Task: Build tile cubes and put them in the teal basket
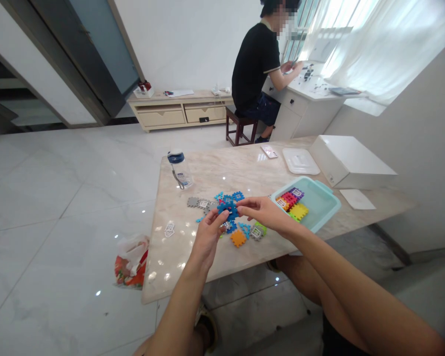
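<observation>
Between both hands, above the table, is a blue toothed plastic piece [228,209]. My left hand [209,232] grips its lower left side, with the thumb on it. The fingers of my right hand [258,210] pinch its right edge. Around and below the hands lie several loose pieces: an orange square [238,239], a grey one with a white window frame [257,233], a grey square [193,201] and several blue ones. A white window-shaped piece [169,229] lies apart at the left. Part of the pile is hidden by the hands.
Right of the pile, a light green tray [324,207] holds red, purple, orange and yellow pieces. A water bottle [180,170] stands at the back left. A white box [350,160], a lid [301,161] and a card [269,151] are at the back right. A person [255,64] sits beyond.
</observation>
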The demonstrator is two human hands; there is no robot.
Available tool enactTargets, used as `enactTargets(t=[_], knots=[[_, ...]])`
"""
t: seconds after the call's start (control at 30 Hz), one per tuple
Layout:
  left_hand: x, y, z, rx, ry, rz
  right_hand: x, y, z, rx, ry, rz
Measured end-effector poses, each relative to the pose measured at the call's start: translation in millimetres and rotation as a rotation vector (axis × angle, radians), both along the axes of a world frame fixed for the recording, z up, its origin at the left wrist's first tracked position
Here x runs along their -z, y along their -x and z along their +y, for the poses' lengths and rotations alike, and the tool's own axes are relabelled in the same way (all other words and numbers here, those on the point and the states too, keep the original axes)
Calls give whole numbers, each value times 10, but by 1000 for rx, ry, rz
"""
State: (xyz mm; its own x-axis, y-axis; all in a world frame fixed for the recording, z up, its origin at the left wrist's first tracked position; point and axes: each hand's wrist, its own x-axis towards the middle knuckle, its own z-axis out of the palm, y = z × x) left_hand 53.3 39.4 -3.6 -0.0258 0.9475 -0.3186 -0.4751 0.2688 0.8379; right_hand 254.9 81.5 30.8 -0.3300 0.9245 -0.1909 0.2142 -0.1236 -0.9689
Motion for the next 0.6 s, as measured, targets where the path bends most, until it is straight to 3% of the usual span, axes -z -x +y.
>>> enactTargets(t=[0.3,0.43,0.5,0.6], knots=[[47,-40,-3,52,-65,158,127,75,11,-7,15,83],[81,-102,14,56,-81,221,-12,-137,113,-69,-50,49],[74,-133,23,61,-64,240,-126,-420,196,34,-96,20],[56,-170,34,59,-26,243,-223,-1006,296,345,-182,-115]])
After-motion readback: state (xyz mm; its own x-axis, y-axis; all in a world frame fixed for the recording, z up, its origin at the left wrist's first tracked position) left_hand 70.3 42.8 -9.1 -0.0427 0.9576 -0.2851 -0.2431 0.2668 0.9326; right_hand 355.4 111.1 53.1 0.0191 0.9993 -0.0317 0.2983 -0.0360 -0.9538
